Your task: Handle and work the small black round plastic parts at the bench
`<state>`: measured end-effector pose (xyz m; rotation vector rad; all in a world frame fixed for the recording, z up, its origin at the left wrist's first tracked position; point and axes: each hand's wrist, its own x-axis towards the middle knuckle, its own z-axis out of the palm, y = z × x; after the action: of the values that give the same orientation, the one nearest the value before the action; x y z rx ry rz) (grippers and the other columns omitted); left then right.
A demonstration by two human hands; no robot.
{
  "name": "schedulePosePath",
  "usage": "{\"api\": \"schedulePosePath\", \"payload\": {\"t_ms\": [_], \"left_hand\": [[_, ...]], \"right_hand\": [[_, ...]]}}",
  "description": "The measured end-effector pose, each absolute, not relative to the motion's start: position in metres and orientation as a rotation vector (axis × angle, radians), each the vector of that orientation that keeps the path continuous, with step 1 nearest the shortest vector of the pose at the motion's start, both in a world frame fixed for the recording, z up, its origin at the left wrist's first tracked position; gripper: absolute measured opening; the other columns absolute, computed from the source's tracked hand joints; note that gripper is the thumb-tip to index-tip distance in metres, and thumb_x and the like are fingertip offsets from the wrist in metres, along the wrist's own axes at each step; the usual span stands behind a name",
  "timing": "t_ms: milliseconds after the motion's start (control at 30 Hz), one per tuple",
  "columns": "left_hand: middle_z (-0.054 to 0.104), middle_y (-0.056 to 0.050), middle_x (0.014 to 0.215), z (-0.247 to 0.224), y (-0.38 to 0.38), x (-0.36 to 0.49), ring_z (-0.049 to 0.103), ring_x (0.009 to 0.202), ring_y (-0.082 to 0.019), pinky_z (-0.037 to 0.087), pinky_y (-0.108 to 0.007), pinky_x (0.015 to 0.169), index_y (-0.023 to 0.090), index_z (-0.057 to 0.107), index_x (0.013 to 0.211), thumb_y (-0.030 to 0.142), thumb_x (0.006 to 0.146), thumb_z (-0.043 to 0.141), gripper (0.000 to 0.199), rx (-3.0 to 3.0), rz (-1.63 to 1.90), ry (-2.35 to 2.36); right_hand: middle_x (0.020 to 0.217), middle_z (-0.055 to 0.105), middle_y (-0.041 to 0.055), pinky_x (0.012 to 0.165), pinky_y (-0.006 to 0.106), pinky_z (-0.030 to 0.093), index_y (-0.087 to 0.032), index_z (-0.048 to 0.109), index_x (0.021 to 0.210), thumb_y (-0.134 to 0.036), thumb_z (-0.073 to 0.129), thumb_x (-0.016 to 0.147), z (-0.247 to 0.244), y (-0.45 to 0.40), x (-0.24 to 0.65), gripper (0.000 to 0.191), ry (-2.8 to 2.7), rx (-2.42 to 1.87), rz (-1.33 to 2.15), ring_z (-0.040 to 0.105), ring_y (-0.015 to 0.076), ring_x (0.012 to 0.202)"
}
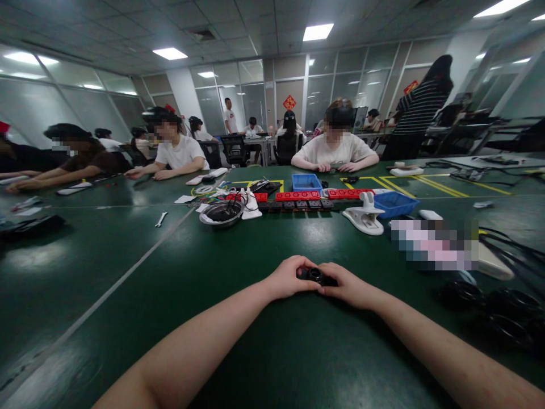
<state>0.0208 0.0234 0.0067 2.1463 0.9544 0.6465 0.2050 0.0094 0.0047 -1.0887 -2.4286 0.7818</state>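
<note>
Above the green tabletop, a small black device with a round, lens-like ring (315, 275) sits between both hands. My left hand (293, 276) is closed around its left side, thumb in front and fingers behind. On the other side, my right hand (347, 284) grips it, with its thumb near the left thumb at the front. The fingers hide much of the device, so its exact kind is unclear.
Ahead stand a metal bowl (221, 216), red power sockets (298, 196), a blue basket (306, 183) and a white clamp base (366, 215). A wrench (160, 220) lies left. Black cables and rings (506, 312) crowd the right. Several people sit around the table.
</note>
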Motion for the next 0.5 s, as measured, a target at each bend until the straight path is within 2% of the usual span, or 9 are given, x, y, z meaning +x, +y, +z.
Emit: {"api": "schedulePosePath", "payload": {"t_ms": [267, 500], "left_hand": [[0.049, -0.001, 0.079, 0.010, 0.018, 0.024, 0.044, 0.064, -0.010, 0.035, -0.020, 0.055, 0.016, 0.055, 0.087, 0.039, 0.056, 0.064, 0.039, 2.098, 0.667, 1.012], [0.051, -0.002, 0.081, 0.010, 0.009, 0.032, 0.047, 0.071, -0.014, 0.037, -0.024, 0.061, 0.017, 0.055, 0.082, 0.039, 0.055, 0.065, 0.036, 2.108, 0.760, 1.228]], "right_hand": [[0.070, 0.049, -0.0002, 0.057, 0.023, 0.033, -0.015, 0.050, 0.073, -0.030, 0.059, 0.063, 0.000, 0.009, 0.203, 0.020, -2.320, -1.254, 0.748, 0.045, 0.0136, 0.066], [0.060, 0.045, -0.0028, 0.049, 0.021, 0.027, -0.018, 0.040, 0.061, -0.032, 0.062, 0.055, -0.009, 0.006, 0.190, 0.027, -2.197, -1.497, 0.472, 0.042, 0.0113, 0.057]]}}
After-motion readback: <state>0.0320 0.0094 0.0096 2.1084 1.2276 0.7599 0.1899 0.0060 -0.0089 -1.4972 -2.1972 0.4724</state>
